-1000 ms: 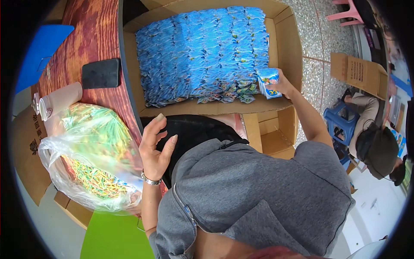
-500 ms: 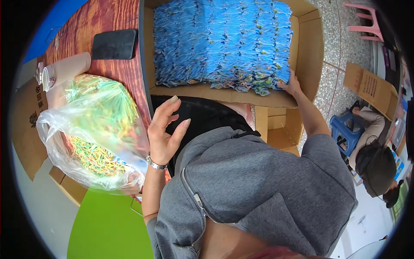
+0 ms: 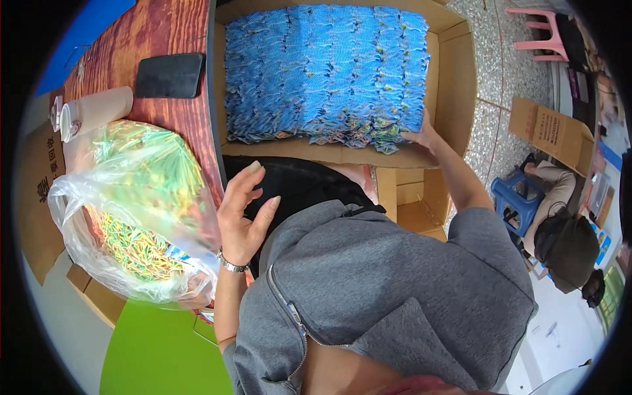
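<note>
My right hand [image 3: 423, 133] presses flat, gripping nothing, against the blue packets [image 3: 326, 72] packed in the cardboard box [image 3: 454, 79]; my left hand [image 3: 245, 214] hovers open, empty. Rows need gentle, even pressure, I judge.

A: How much room was there around the cardboard box [image 3: 454, 79]?

B: Not much inside, blue packets [image 3: 326, 72] filled it nearly wall to wall, only a thin strip by its right wall stayed open. Left of the box, a black phone [image 3: 170, 75], a cup [image 3: 92, 112] and a fat plastic bag [image 3: 131, 210] crowded the wooden table [image 3: 164, 26].
</note>
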`<action>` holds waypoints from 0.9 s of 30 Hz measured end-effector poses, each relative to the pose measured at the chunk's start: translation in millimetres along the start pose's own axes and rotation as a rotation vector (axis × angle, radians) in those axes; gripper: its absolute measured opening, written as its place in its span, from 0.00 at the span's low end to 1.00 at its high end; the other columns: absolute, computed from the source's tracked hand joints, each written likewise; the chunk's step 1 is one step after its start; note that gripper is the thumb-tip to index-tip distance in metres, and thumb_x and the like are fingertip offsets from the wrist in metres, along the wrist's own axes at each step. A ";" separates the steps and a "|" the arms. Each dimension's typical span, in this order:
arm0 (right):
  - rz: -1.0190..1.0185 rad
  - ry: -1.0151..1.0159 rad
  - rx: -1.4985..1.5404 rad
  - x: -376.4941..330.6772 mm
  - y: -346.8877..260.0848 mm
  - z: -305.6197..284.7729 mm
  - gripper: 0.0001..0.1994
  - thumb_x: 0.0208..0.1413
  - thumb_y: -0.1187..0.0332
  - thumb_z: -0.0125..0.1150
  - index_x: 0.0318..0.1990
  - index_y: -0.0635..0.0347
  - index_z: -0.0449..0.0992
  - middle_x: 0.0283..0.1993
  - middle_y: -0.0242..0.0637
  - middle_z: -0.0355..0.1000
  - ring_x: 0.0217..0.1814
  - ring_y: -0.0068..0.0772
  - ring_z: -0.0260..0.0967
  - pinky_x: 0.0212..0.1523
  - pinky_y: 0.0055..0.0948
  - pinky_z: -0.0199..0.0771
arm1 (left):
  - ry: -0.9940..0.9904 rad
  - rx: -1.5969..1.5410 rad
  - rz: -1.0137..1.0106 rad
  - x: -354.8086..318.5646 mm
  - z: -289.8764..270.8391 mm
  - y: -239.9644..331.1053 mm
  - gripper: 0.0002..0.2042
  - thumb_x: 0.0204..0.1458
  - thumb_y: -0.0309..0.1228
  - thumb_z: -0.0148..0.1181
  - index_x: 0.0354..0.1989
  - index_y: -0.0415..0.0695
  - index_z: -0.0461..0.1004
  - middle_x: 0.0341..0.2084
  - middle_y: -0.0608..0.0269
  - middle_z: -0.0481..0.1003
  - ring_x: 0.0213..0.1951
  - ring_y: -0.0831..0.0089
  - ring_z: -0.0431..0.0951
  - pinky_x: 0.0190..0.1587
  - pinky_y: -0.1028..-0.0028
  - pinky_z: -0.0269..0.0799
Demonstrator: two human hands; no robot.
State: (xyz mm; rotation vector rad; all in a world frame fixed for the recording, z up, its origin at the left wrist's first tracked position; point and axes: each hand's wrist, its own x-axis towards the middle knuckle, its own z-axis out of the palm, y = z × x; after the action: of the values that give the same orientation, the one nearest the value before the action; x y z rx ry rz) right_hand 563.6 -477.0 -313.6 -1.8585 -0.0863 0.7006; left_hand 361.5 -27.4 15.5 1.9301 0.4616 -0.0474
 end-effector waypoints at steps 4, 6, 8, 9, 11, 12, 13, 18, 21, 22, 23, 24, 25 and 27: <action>-0.145 -0.075 -0.477 16.0 -101.0 22.2 0.48 0.48 0.59 0.71 0.71 0.59 0.46 0.64 0.55 0.61 0.67 0.47 0.58 0.66 0.43 0.57 | 0.152 0.026 -0.039 -43.6 -18.1 7.0 0.23 0.48 0.25 0.68 0.54 0.41 0.73 0.56 0.53 0.70 0.55 0.64 0.73 0.49 0.69 0.76; -0.144 0.141 -0.725 23.1 -142.7 17.9 0.32 0.56 0.60 0.64 0.66 0.61 0.60 0.58 0.49 0.67 0.59 0.44 0.67 0.59 0.38 0.65 | 0.157 0.063 0.092 -45.7 -23.6 3.4 0.23 0.47 0.28 0.68 0.53 0.42 0.73 0.55 0.54 0.71 0.52 0.62 0.75 0.47 0.68 0.77; -0.382 0.147 -0.325 21.1 -234.5 52.3 0.21 0.62 0.70 0.56 0.61 0.64 0.65 0.50 0.38 0.70 0.50 0.29 0.68 0.52 0.30 0.70 | 0.165 0.014 0.139 -56.8 -31.2 5.0 0.20 0.49 0.26 0.67 0.53 0.40 0.73 0.52 0.54 0.73 0.50 0.64 0.76 0.48 0.69 0.77; -0.446 0.067 -0.225 19.5 -284.3 78.1 0.19 0.61 0.72 0.56 0.59 0.64 0.67 0.47 0.37 0.71 0.47 0.26 0.69 0.49 0.27 0.71 | 0.186 0.025 0.156 -66.3 -34.3 6.4 0.20 0.49 0.27 0.68 0.51 0.40 0.74 0.48 0.54 0.75 0.48 0.64 0.77 0.46 0.70 0.76; -0.541 -0.064 -0.115 12.1 -361.1 145.0 0.17 0.61 0.74 0.56 0.58 0.65 0.68 0.45 0.36 0.72 0.43 0.23 0.70 0.46 0.23 0.72 | 0.291 -0.042 0.194 -88.0 -36.0 0.9 0.15 0.49 0.27 0.67 0.46 0.39 0.76 0.41 0.55 0.77 0.43 0.64 0.78 0.44 0.70 0.75; -0.656 -0.215 -0.133 4.1 -394.1 179.6 0.14 0.60 0.75 0.57 0.53 0.66 0.71 0.42 0.35 0.73 0.41 0.22 0.71 0.43 0.22 0.72 | 0.339 -0.056 0.214 -101.6 -40.1 -1.5 0.13 0.50 0.27 0.67 0.44 0.39 0.77 0.38 0.56 0.78 0.40 0.64 0.79 0.43 0.71 0.75; -0.768 -0.358 -0.152 -8.6 -423.4 213.4 0.11 0.59 0.75 0.57 0.49 0.66 0.73 0.40 0.34 0.74 0.38 0.21 0.71 0.41 0.21 0.72 | 0.399 -0.046 0.210 -116.5 -44.3 -4.8 0.13 0.50 0.27 0.67 0.44 0.39 0.77 0.38 0.56 0.78 0.40 0.64 0.79 0.43 0.71 0.75; -1.253 -1.074 -0.311 -108.4 -526.3 388.8 0.07 0.52 0.74 0.63 0.38 0.66 0.76 0.34 0.40 0.74 0.33 0.30 0.72 0.35 0.27 0.72 | 0.594 -0.077 0.061 -180.2 -64.3 -18.4 0.07 0.50 0.26 0.66 0.37 0.40 0.78 0.32 0.59 0.79 0.35 0.66 0.80 0.39 0.73 0.74; -1.564 -1.132 -0.749 -132.3 -505.3 474.9 0.12 0.51 0.62 0.66 0.32 0.63 0.76 0.32 0.41 0.74 0.36 0.43 0.74 0.36 0.37 0.75 | 0.751 -0.054 0.064 -211.9 -75.9 -34.7 0.06 0.51 0.26 0.65 0.36 0.39 0.78 0.31 0.59 0.79 0.34 0.67 0.79 0.36 0.73 0.73; -1.572 -1.134 -0.772 -136.0 -496.2 490.5 0.12 0.51 0.62 0.66 0.32 0.63 0.76 0.32 0.41 0.74 0.36 0.43 0.74 0.36 0.37 0.75 | 0.816 -0.050 0.015 -221.4 -78.6 -42.5 0.06 0.52 0.26 0.64 0.36 0.39 0.78 0.31 0.59 0.79 0.34 0.68 0.79 0.36 0.73 0.73; -1.631 -1.082 -0.998 -139.6 -487.4 501.1 0.13 0.50 0.60 0.66 0.32 0.61 0.77 0.31 0.40 0.73 0.36 0.43 0.75 0.35 0.38 0.76 | 0.878 -0.008 -0.025 -226.7 -77.7 -55.9 0.06 0.52 0.27 0.63 0.36 0.39 0.77 0.31 0.58 0.78 0.33 0.65 0.79 0.35 0.71 0.73; -1.679 -1.013 -1.225 -142.4 -479.7 507.5 0.14 0.49 0.58 0.67 0.31 0.59 0.77 0.30 0.39 0.73 0.37 0.43 0.75 0.35 0.40 0.76 | 0.890 -0.025 -0.016 -229.9 -78.6 -66.3 0.06 0.52 0.27 0.63 0.36 0.39 0.77 0.31 0.58 0.78 0.33 0.65 0.79 0.35 0.71 0.73; -1.695 -1.023 -1.244 -142.9 -473.9 512.9 0.14 0.49 0.58 0.67 0.31 0.59 0.77 0.30 0.39 0.73 0.37 0.43 0.75 0.35 0.40 0.76 | 0.922 0.091 -0.073 -231.3 -81.2 -74.6 0.06 0.52 0.27 0.63 0.37 0.39 0.77 0.31 0.57 0.78 0.33 0.63 0.79 0.35 0.70 0.74; -1.701 -0.887 -1.112 -139.1 -467.4 518.9 0.13 0.47 0.57 0.67 0.32 0.57 0.78 0.30 0.37 0.73 0.35 0.43 0.75 0.32 0.40 0.77 | 0.973 0.158 -0.156 -229.4 -78.7 -92.7 0.08 0.51 0.29 0.62 0.38 0.41 0.77 0.34 0.55 0.77 0.35 0.56 0.78 0.38 0.66 0.74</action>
State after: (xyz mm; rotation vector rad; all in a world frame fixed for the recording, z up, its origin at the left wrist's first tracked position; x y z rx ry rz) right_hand 312.2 90.7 35.1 -1.3844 -2.6374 0.0641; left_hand 104.1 5.9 21.6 1.9685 1.2729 0.8039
